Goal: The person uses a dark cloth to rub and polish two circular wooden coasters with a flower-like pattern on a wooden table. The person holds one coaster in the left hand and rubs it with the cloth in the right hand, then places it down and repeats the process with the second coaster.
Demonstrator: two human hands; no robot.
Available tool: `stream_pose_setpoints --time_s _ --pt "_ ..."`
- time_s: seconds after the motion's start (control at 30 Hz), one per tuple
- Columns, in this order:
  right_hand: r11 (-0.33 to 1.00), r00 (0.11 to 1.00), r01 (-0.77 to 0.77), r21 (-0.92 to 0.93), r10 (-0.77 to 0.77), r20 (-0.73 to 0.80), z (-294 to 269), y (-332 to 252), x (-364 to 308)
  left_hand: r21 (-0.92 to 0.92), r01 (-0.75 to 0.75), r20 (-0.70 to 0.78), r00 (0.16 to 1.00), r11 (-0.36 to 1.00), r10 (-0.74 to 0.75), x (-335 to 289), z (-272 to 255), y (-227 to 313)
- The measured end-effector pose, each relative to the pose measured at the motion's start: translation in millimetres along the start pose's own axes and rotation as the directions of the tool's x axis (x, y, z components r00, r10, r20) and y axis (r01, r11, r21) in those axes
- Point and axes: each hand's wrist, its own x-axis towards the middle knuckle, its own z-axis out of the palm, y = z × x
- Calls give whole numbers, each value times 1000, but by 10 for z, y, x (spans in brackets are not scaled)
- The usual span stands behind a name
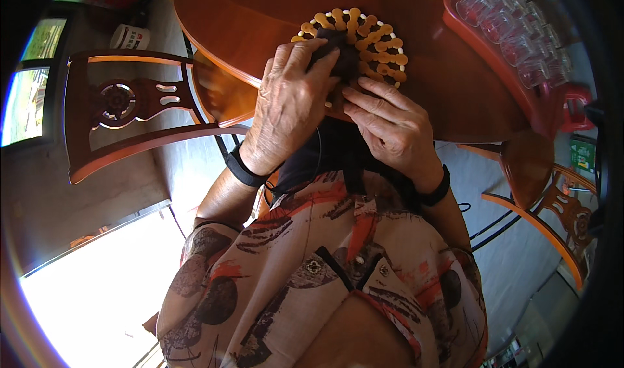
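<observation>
On round wooden table (455, 88): left hand (289, 101), right hand (390, 124) both grip dark cloth (344, 59) over beaded mat (377, 40).

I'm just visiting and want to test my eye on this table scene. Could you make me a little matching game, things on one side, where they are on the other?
Things:
1. beaded mat
2. tray of glasses
3. carved chair
4. dark object

Places:
a. off the table, on the person's left
b. under both hands, at the table's near edge
c. on top of the mat, at the fingertips
d. on the table, far right

Pairs: 1-b, 2-d, 3-a, 4-c
</observation>
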Motion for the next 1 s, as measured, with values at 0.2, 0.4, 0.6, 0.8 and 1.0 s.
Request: stream_pose_setpoints --time_s 0.2,0.4,0.6,0.8,1.0 --pt "1000 1000 10 11 -9 -15 -29 26 -42 80 72 -37 997 994 -69 -219 -147 -288" --pt "1000 1000 3 21 -3 -19 -23 37 -46 5 3 -165 986 1000 -2 -15 -37 -137" --pt "1000 999 13 21 -12 -35 -13 45 -52 89 42 -121 992 995 -31 -168 -43 -352" --pt "999 998 35 24 -34 -50 -8 43 -79 20 163 -252 956 986 -153 -112 -231 -300" --pt "995 998 41 89 -35 -59 -7 67 -117 162 64 -43 997 985 -57 -142 47 -9"
